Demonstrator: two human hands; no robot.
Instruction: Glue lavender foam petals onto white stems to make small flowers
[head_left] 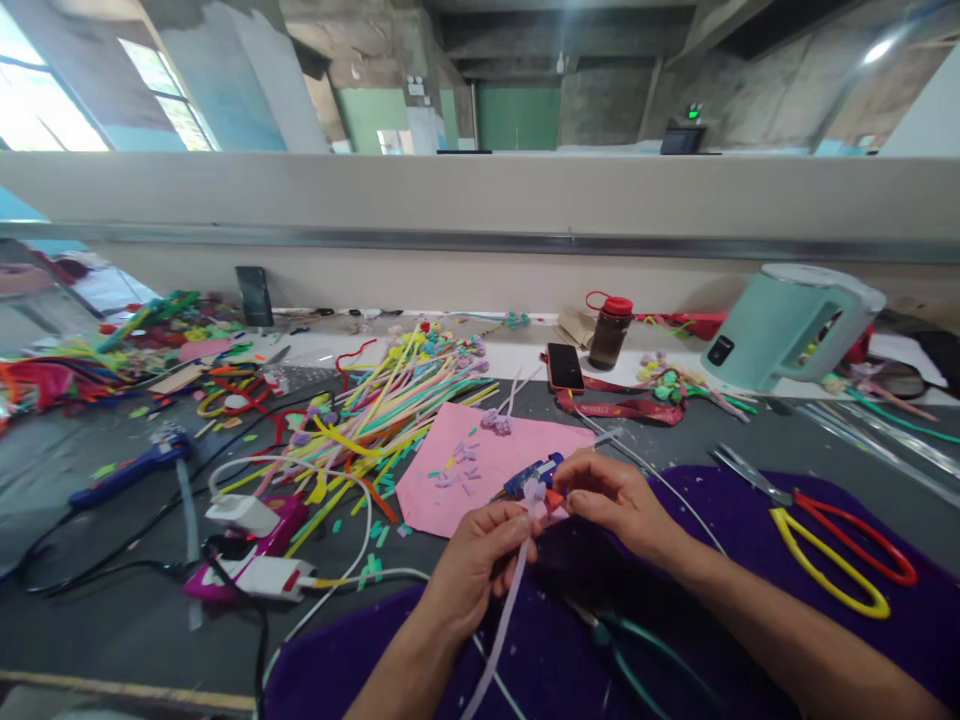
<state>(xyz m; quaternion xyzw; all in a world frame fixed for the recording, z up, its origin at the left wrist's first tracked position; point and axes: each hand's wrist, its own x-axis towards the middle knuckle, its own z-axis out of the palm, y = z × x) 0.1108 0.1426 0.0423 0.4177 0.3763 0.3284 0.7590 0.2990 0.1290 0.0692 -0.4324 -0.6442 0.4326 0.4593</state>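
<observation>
Lilac stem (507,600) in left hand (484,560), pinched between thumb and fingers; tail hangs down toward the near edge of view. Pale lilac flower (534,492) at its upper end, just above the fingertips. Right hand (622,500) close by on the right, thumb and forefinger drawn narrow; cannot tell whether anything is between them. Small orange-red bit (553,500) beside its fingertips, nature unclear.

Blue glue gun (531,475) directly behind the flower, partly hidden. Beneath and beyond, pink sheet (420,500) scattered with lilac snippets (466,455); a lilac bloom (496,422) near its far edge.

Under the forearms, purple mat (360,650). On it: pliers (637,660), dim in shadow, and scissors (787,497), red and yellow handles, to the right.

Left of the sheet, heap of coloured stems (412,395); nearer, magenta power strip (289,525) with white plugs. Far left, blue tool (131,475).

Back of the dark surface (75,630): phone (565,367), bottle (610,338) with red cap, mint kettle (795,330) at right.
</observation>
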